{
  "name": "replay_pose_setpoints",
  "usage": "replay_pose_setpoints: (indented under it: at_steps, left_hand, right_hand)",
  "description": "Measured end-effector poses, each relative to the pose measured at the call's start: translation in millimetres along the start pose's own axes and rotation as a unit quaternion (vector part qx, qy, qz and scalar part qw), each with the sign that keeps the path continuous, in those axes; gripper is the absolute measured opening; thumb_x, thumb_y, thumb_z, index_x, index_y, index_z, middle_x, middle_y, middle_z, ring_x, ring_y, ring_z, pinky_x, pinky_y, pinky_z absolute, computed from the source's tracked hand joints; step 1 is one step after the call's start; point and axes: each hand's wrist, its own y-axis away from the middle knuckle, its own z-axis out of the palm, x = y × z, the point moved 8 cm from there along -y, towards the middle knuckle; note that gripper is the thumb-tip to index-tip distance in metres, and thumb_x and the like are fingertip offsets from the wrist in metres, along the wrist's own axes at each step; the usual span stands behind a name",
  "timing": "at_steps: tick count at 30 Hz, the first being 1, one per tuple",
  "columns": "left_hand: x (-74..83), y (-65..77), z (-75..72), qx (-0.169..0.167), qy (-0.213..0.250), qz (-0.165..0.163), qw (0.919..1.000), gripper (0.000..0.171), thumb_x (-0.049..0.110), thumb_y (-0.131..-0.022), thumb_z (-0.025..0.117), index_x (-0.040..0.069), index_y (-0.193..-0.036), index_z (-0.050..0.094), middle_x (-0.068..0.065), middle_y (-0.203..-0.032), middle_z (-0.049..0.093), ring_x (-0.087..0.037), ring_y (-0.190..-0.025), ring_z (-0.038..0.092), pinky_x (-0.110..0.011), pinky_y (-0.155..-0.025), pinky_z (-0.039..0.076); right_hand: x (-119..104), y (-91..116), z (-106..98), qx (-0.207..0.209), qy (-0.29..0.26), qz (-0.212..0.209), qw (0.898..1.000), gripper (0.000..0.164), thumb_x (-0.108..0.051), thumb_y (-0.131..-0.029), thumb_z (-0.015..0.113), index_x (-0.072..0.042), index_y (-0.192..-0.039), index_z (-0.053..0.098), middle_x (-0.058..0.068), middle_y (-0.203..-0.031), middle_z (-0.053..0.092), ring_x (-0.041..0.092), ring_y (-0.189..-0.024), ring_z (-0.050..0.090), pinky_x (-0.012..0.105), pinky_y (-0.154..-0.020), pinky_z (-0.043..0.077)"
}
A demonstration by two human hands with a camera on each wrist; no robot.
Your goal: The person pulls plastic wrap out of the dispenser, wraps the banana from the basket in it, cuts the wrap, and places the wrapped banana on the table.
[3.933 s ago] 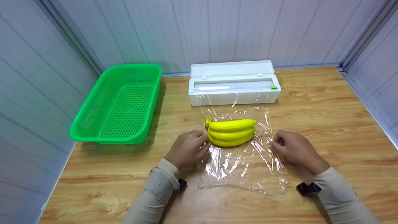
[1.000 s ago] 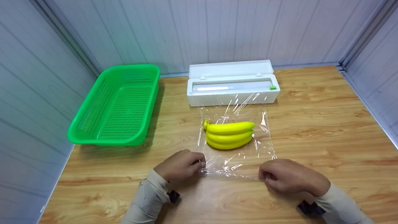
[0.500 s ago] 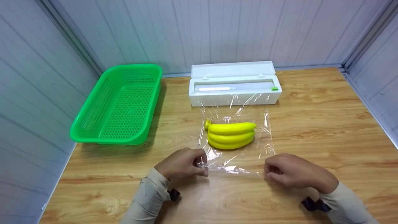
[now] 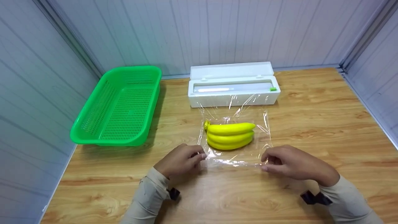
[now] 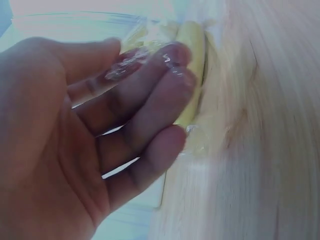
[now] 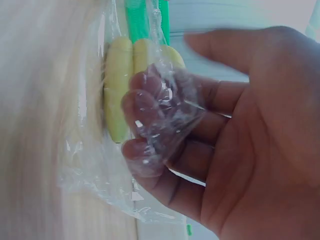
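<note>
A bunch of yellow bananas lies on a sheet of clear plastic wrap that runs back to a white wrap dispenser. My left hand is at the wrap's near left corner; its fingertips bear film in the left wrist view, with the thumb close by the index finger. My right hand is at the near right corner. In the right wrist view, film drapes over its loosely bent fingertips while the thumb stands apart. Between the hands the wrap's near edge is slightly raised, in front of the bananas.
A green plastic basket with a slotted bottom stands at the left on the wooden table. The dispenser's lid is up, and a small green slider sits at its right end. Panel walls enclose the back and sides.
Both hands have moved from the wrap's sides to its near corners. Its near edge has come up and away from me, towards the bananas, which stay almost in place.
</note>
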Motion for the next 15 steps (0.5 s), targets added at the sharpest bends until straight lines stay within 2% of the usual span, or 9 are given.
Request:
replay_pose_setpoints:
  at_steps: [3,5,8,12,15]
  left_hand:
    - [-0.2,-1.3,-5.2,0.031,0.002,0.0,0.9995,0.024,0.028,-0.104,0.056,0.011,-0.096,0.07,0.011,-0.067,0.059,-0.007,-0.063,0.057,-0.031,-0.066,0.05]
    - [-0.1,-2.6,-7.7,0.047,0.007,0.003,0.9989,0.024,0.028,-0.105,0.055,0.01,-0.096,0.069,0.011,-0.065,0.06,-0.007,-0.061,0.058,-0.032,-0.066,0.051]
    - [-0.8,-5.3,-9.6,0.065,0.01,0.008,0.9978,0.025,0.028,-0.105,0.055,0.009,-0.095,0.068,0.012,-0.062,0.059,-0.005,-0.057,0.058,-0.031,-0.063,0.051]
    - [-1.8,-7.6,-12.5,0.091,0.005,0.01,0.9958,0.025,0.029,-0.105,0.054,0.009,-0.096,0.066,0.014,-0.058,0.056,-0.004,-0.053,0.056,-0.029,-0.058,0.049]
    - [-2.3,-8.1,-15.8,0.107,0.014,0.009,0.9941,0.022,0.028,-0.105,0.055,0.01,-0.098,0.065,0.013,-0.058,0.056,-0.005,-0.051,0.056,-0.028,-0.053,0.048]
  right_hand:
    - [-1,-2,-4,0.019,0.027,0.0,0.999,0.032,-0.039,-0.09,0.076,-0.014,-0.106,0.064,-0.013,-0.08,0.057,0.003,-0.071,0.054,0.026,-0.064,0.048]
    - [-3,-3,-8,0.038,0.055,-0.007,0.998,0.031,-0.031,-0.088,0.079,-0.013,-0.107,0.062,-0.012,-0.081,0.055,0.003,-0.071,0.052,0.027,-0.064,0.047]
    - [-3,-4,-12,0.059,0.079,-0.012,0.995,0.024,-0.015,-0.088,0.076,-0.011,-0.105,0.06,-0.011,-0.082,0.055,0.005,-0.072,0.052,0.028,-0.064,0.048]
    - [-1,-5,-13,0.063,0.075,-0.007,0.995,0.013,-0.009,-0.091,0.071,-0.011,-0.101,0.062,-0.009,-0.088,0.06,0.008,-0.079,0.058,0.03,-0.069,0.052]
    - [4,-6,-15,0.049,0.04,0.004,0.998,0.01,-0.012,-0.093,0.071,-0.012,-0.101,0.065,-0.009,-0.092,0.063,0.009,-0.083,0.061,0.032,-0.071,0.054]
